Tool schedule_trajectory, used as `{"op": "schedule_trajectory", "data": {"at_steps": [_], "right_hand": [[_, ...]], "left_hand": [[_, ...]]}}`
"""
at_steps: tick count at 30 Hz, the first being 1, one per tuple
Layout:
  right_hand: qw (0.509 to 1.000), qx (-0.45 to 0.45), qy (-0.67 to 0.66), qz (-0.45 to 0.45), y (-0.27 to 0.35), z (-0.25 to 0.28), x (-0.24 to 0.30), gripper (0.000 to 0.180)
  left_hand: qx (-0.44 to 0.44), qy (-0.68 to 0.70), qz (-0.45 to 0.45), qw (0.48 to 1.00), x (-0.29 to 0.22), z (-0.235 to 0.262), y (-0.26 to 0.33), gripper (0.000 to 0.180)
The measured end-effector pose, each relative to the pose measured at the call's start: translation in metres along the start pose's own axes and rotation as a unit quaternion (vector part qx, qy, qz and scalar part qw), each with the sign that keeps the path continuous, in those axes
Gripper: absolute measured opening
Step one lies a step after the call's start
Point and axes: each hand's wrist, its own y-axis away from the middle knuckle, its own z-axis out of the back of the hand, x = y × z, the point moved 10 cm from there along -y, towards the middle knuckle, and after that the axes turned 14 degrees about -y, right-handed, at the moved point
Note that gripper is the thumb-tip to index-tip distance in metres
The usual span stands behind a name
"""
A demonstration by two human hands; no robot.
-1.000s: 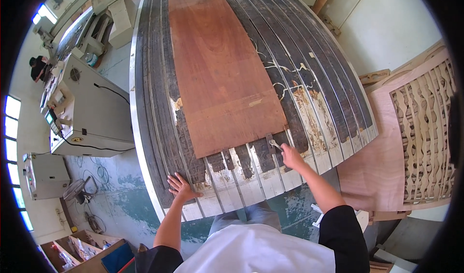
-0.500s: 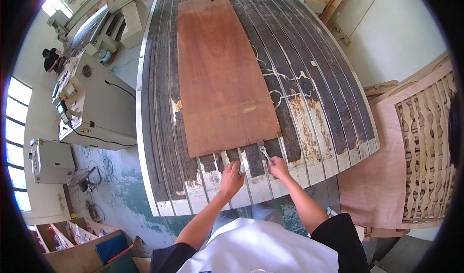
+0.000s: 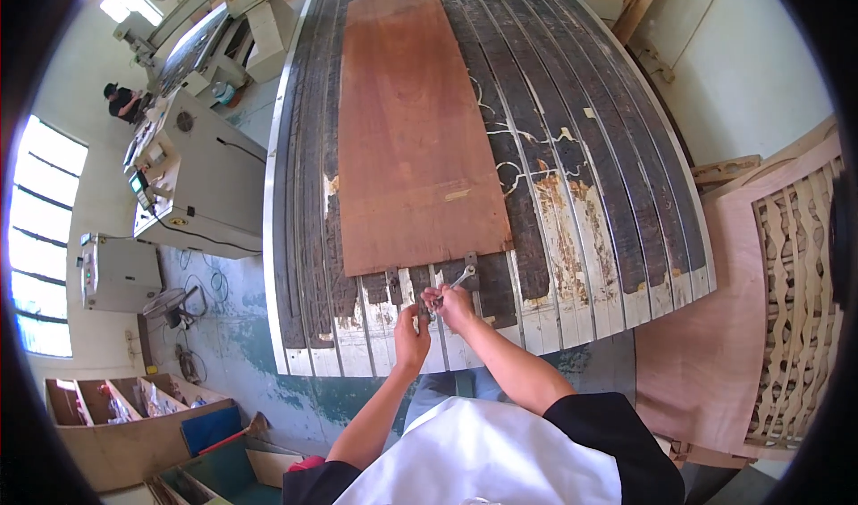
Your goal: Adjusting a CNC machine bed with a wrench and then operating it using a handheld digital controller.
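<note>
Wrench [image 3: 465,275] in right hand [image 3: 457,307], left hand [image 3: 412,340] alongside.

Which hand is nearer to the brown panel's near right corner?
Right. The right hand, holding the wrench, is short of the brown panel, left of that corner; the left hand is lower and farther left.

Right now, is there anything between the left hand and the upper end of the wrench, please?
Yes, the right hand. It grips the wrench and lies between the left hand and the upper end, which points toward the brown board. Nothing else visible is in the way.
</note>
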Motion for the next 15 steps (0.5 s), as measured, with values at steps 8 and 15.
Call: {"op": "schedule_trajectory", "data": {"at_steps": [8, 15], "right_hand": [[0.999, 0.032, 0.020, -0.004, -0.004, -0.009, -0.002, 0.014], [0.819, -0.032, 0.567, 0.080, 0.024, 0.039, 0.082, 0.012]], "left_hand": [[-0.003, -0.028, 0.061, 0.998, 0.055, 0.015, 0.052, 0.021], [0.036, -0.054, 0.035, 0.997, 0.063, 0.019, 0.075, 0.020]]}}
